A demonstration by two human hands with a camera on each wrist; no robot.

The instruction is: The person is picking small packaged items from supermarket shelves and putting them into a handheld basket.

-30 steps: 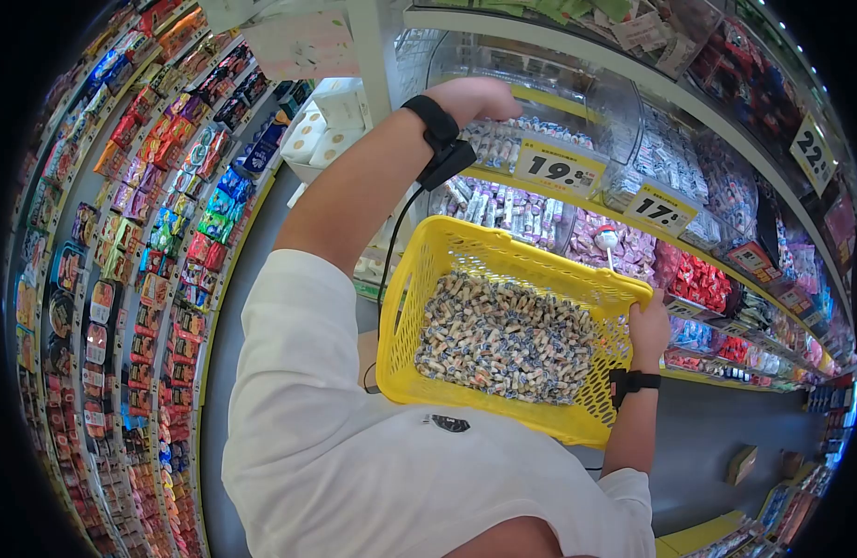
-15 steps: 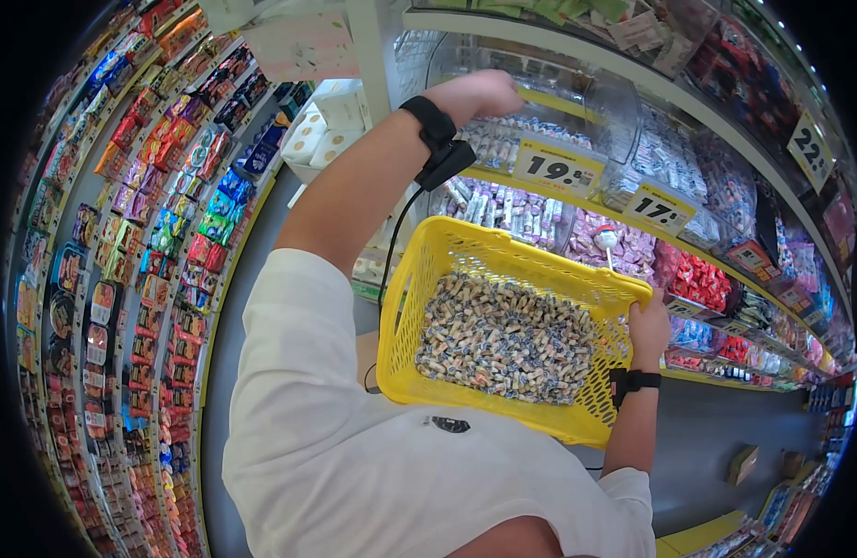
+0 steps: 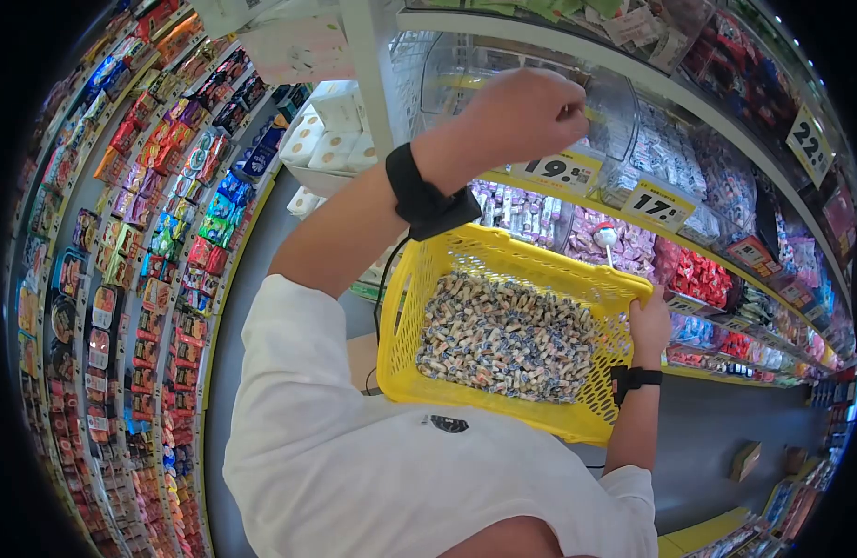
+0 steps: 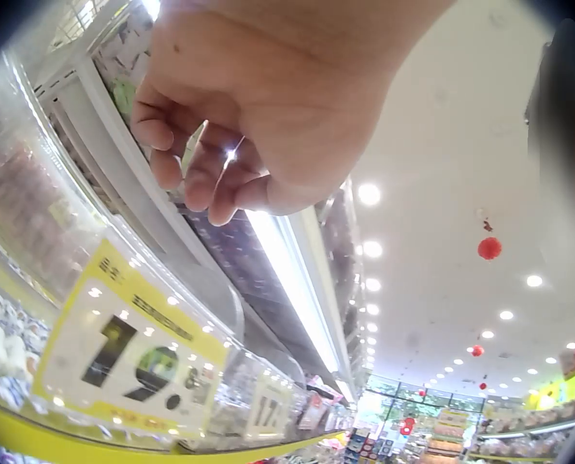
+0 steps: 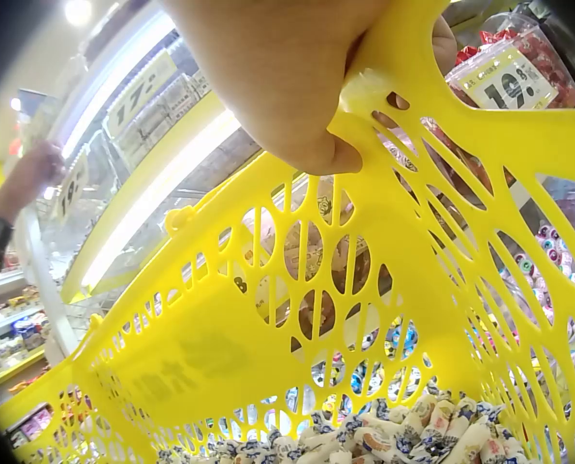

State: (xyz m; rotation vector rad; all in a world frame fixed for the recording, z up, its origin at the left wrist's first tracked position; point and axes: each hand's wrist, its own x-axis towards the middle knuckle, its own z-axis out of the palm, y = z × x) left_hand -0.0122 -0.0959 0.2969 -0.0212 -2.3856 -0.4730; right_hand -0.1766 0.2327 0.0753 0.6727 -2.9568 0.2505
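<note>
My left hand point(image 3: 526, 113) is raised in front of a clear candy bin point(image 3: 447, 79), above the yellow 19.8 price tag point(image 3: 557, 174). In the left wrist view its fingers point(image 4: 202, 179) hang loosely curled, with light showing between them and nothing held. My right hand point(image 3: 649, 327) grips the rim of a yellow plastic basket point(image 3: 401, 321) at its right end. In the right wrist view the thumb hooks over the rim at a corner. Many small wrapped candies point(image 3: 503, 335) cover the basket's bottom.
More bins of wrapped candy point(image 3: 666, 149) run along the shelf to the right, with a 17.8 price tag point(image 3: 656, 205). A round-headed stick point(image 3: 606, 237) stands behind the basket. White boxes point(image 3: 335, 139) are stacked at the left. Across the aisle stand shelves of packaged snacks point(image 3: 168, 214).
My left hand has come away from the bin toward the right and nearer the camera, now overlapping the 19.8 tag. The right hand and the basket have stayed in place.
</note>
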